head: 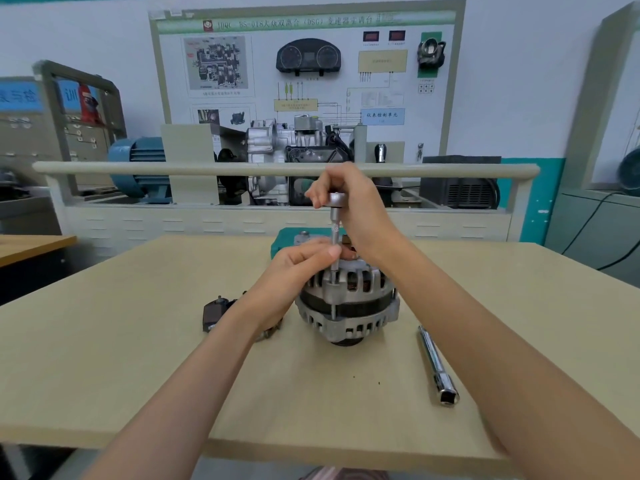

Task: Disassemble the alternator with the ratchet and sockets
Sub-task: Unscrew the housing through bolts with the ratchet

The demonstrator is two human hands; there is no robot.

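**Both my hands on the tool over the alternator**

The round silver metal alternator (347, 301) with slots in its shell sits on the pale wooden table (138, 358), in the middle of the frame. A thin silver ratchet tool with a long straight shaft (334, 237) stands straight up on its top edge.

My right hand (349, 202) is curled around the round head of the tool, just above the middle of the frame. My left hand (298, 268) pinches the shaft lower down with thumb and fingers, and it rests against the top of the alternator. I think the tip sits on a long bolt, but it is too small to be sure.

A shiny silver metal bar with a square hole in its end (437, 365) lies on the table at the lower right, apart from the alternator. A small dark plastic part (213, 313) lies to the left, partly hidden by my left arm.
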